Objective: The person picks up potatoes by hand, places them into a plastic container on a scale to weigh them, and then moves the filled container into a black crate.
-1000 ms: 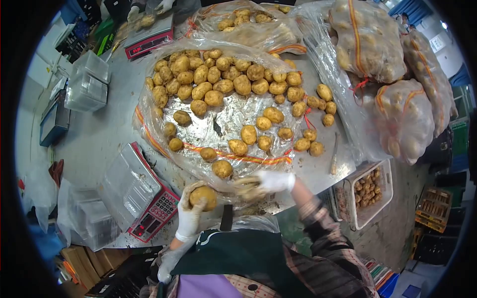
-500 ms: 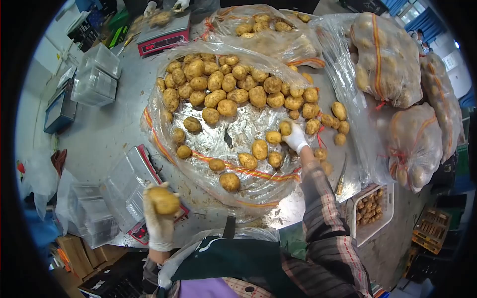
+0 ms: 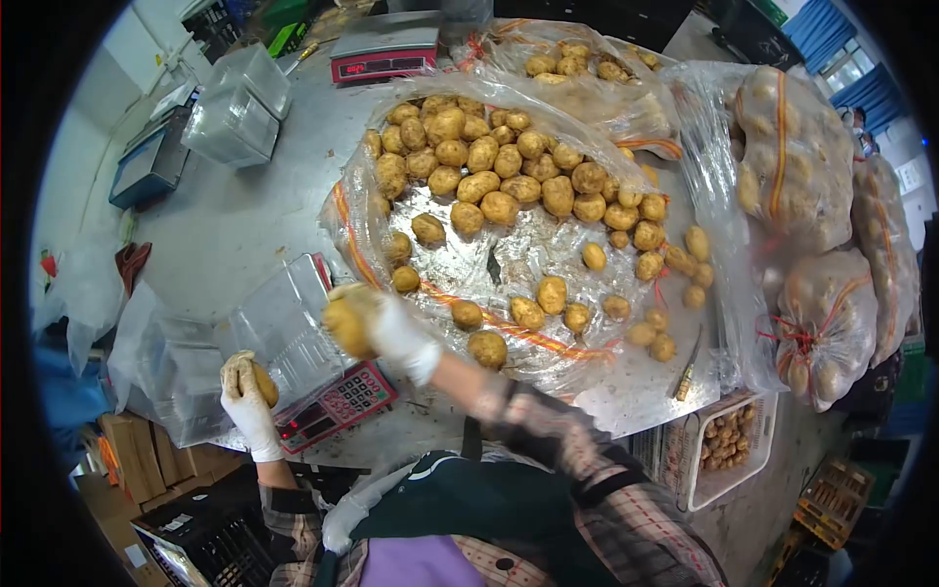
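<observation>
My left hand (image 3: 248, 403), in a white glove, is closed on a potato (image 3: 264, 384) at the lower left, beside the red scale (image 3: 342, 403). Over the near edge of the clear plastic bag, my right hand (image 3: 391, 331), also gloved and slightly blurred, holds a larger potato (image 3: 347, 327). A clear plastic tray (image 3: 289, 328) lies tilted on the scale between my hands. Many loose potatoes (image 3: 478, 186) are heaped on the opened plastic bag (image 3: 450, 264), with several more spread nearer to me.
Stacked clear boxes (image 3: 230, 127) and a second scale (image 3: 383, 64) stand at the back left. Full potato bags (image 3: 797, 147) are at the right. A knife (image 3: 688, 374) lies near the front right edge, above a white crate (image 3: 763, 445) of small potatoes.
My right hand has moved left from the loose potatoes to near the scale, now with a potato. My left hand has shifted left and slightly down. The view has shifted too.
</observation>
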Demonstrator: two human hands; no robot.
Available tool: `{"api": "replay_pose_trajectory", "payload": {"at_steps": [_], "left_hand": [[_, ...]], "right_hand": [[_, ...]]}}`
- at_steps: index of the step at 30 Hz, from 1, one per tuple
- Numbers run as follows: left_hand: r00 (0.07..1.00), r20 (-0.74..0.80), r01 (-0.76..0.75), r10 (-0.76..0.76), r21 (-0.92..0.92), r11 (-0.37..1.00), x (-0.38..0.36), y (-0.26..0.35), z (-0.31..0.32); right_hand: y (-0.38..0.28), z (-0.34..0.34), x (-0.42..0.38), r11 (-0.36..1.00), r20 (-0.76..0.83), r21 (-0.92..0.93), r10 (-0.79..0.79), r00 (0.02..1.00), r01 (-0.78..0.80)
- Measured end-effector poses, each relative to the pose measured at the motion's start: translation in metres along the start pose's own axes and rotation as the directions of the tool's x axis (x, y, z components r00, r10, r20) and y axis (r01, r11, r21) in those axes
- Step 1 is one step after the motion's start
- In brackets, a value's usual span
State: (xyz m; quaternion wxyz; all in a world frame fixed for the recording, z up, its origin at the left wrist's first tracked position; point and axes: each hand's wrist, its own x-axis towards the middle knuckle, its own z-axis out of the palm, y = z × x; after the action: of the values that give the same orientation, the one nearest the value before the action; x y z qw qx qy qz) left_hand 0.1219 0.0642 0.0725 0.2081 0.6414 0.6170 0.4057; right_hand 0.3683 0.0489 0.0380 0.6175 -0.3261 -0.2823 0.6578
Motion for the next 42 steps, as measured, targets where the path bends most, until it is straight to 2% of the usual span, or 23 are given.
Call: {"api": "replay_pose_trajectory", "payload": {"at_steps": [3,4,6,10,12,13,14,17,19,20,22,23,24,25,27,30,32,33,34,35,38,40,42], "left_hand": [[0.996,0.017,-0.086,0.084,0.131,0.988,-0.004,-0.029,0.008],[0.991,0.028,-0.133,0.130,0.184,0.974,-0.002,-0.030,0.011],[0.985,0.074,-0.169,0.153,0.341,0.925,-0.012,-0.025,0.019],[0.967,0.227,-0.225,0.118,0.539,0.812,-0.029,-0.022,0.034],[0.964,0.245,-0.225,0.104,0.541,0.810,-0.030,-0.020,0.035],[0.962,0.255,-0.224,0.097,0.535,0.814,-0.030,-0.019,0.035],[0.963,0.253,-0.215,0.090,0.522,0.826,-0.030,-0.020,0.035],[0.963,0.258,-0.201,0.074,0.507,0.838,-0.027,-0.020,0.036],[0.959,0.276,-0.204,0.059,0.533,0.821,-0.025,-0.016,0.036],[0.955,0.284,-0.230,0.082,0.540,0.810,-0.026,-0.019,0.038],[0.945,0.302,-0.280,0.125,0.551,0.786,-0.028,-0.027,0.042],[0.940,0.313,-0.299,0.134,0.567,0.768,-0.028,-0.024,0.041],[0.934,0.326,-0.318,0.144,0.582,0.748,-0.026,-0.019,0.041],[0.929,0.338,-0.335,0.150,0.597,0.729,-0.024,-0.015,0.041],[0.930,0.344,-0.325,0.132,0.594,0.736,-0.021,-0.009,0.045],[0.929,0.346,-0.314,0.131,0.548,0.775,-0.018,-0.014,0.045],[0.923,0.374,-0.279,0.090,0.490,0.826,-0.016,-0.002,0.042],[0.921,0.372,-0.301,0.119,0.484,0.822,-0.019,0.000,0.038],[0.898,0.400,-0.356,0.184,0.414,0.837,-0.022,0.001,0.033],[0.889,0.414,-0.371,0.196,0.400,0.838,-0.025,0.000,0.028],[0.887,0.403,-0.386,0.226,0.379,0.841,-0.034,-0.015,0.018],[0.891,0.403,-0.372,0.210,0.380,0.847,-0.039,-0.022,0.009],[0.895,0.399,-0.359,0.200,0.378,0.853,-0.043,-0.021,0.003]], "right_hand": [[0.069,0.053,0.023,0.976,0.033,-0.114,-0.184,0.982,0.186],[0.067,0.056,0.018,0.803,0.100,-0.506,-0.310,0.945,0.317],[0.072,0.049,0.016,0.743,0.173,-0.579,-0.288,0.942,0.334],[0.008,-0.024,0.021,0.591,0.022,-0.784,-0.282,0.959,0.192],[0.012,-0.106,0.044,0.360,-0.125,-0.926,-0.577,0.807,0.114],[-0.027,-0.116,0.043,0.201,-0.328,-0.943,-0.443,0.834,-0.263],[-0.022,-0.162,0.059,0.124,-0.453,-0.886,-0.434,0.778,-0.447],[-0.028,-0.240,0.074,-0.192,-0.340,-0.845,-0.527,0.779,-0.499],[-0.039,-0.257,0.073,-0.290,-0.329,-0.828,-0.443,0.834,-0.480],[-0.047,-0.261,0.070,-0.274,-0.314,-0.859,-0.386,0.868,-0.433],[-0.060,-0.271,0.064,0.208,-0.381,-0.922,-0.323,0.866,-0.328],[-0.065,-0.266,0.056,0.601,-0.438,-0.761,-0.199,0.876,-0.244],[-0.067,-0.260,0.044,0.883,-0.439,-0.444,-0.064,0.896,-0.154],[-0.068,-0.251,0.031,0.996,-0.380,-0.034,0.060,0.923,-0.079],[-0.054,-0.237,0.006,0.888,-0.193,-0.459,-0.135,0.972,0.032],[-0.032,-0.193,-0.017,0.725,0.042,-0.665,-0.202,0.979,0.178],[-0.036,-0.158,-0.023,0.957,0.026,-0.275,-0.083,0.996,0.087],[-0.040,-0.139,-0.024,0.978,0.015,0.195,0.073,0.997,-0.075],[-0.039,-0.123,-0.024,0.752,0.076,0.616,0.237,0.968,-0.233],[-0.034,-0.109,-0.019,0.813,0.126,0.522,0.226,0.966,-0.259],[-0.010,-0.042,0.006,0.991,-0.063,0.110,0.089,0.994,-0.082],[-0.015,0.011,0.009,0.989,0.080,-0.149,0.008,0.997,0.004],[0.000,0.054,0.022,0.870,0.212,-0.457,-0.098,0.972,0.187]]}}
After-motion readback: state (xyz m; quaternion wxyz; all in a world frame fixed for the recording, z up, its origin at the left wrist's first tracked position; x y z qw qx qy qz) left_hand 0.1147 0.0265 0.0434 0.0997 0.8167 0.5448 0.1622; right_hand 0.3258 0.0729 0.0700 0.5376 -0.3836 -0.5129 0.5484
